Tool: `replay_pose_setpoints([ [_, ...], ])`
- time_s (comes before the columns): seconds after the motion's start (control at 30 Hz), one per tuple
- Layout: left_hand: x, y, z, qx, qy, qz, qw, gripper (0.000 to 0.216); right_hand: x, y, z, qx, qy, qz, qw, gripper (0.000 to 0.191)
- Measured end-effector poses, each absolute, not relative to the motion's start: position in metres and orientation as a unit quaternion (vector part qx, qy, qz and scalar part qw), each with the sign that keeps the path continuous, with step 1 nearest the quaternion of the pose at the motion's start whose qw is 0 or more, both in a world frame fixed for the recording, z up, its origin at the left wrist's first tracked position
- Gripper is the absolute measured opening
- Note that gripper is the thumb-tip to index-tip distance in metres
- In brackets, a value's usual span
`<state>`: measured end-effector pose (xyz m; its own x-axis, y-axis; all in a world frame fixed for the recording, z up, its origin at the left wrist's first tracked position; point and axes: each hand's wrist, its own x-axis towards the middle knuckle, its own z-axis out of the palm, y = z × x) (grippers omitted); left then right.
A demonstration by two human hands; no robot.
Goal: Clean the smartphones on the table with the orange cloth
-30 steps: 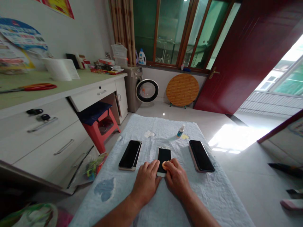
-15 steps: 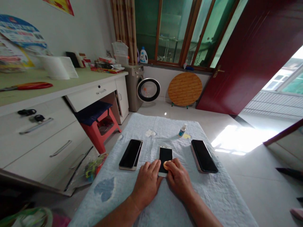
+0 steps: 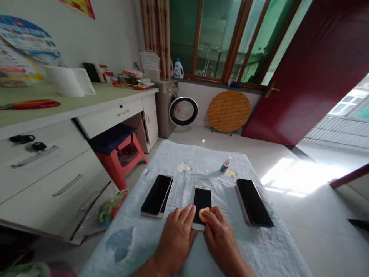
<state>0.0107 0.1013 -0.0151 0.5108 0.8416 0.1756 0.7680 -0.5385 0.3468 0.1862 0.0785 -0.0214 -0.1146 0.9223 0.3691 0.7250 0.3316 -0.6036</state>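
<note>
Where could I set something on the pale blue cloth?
Free: over the dark blue print left of the left hand, and right of the right hand, this side of the black rectangular phone. Crowded: around the white rectangular phone.

The left hand [image 3: 176, 230] hides part of the middle phone [image 3: 202, 197], the right hand [image 3: 221, 229] part of the orange pad [image 3: 202, 214]. The bottle [image 3: 225, 166]'s label is too small to read; the red-handled tool [image 3: 36, 104] is cut off at left.
</note>
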Motion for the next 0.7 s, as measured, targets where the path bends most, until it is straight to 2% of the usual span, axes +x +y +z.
replay_pose_setpoints([
  [0.47,0.015,0.101,-0.016,0.857,0.480,0.130,0.133,0.051,0.192,0.077,-0.027,-0.545,-0.747,0.136,0.357,0.032],
  [0.7,0.013,0.102,-0.013,0.862,0.461,0.158,0.140,0.048,0.186,0.079,-0.019,-0.558,-0.735,0.141,0.358,0.030],
])
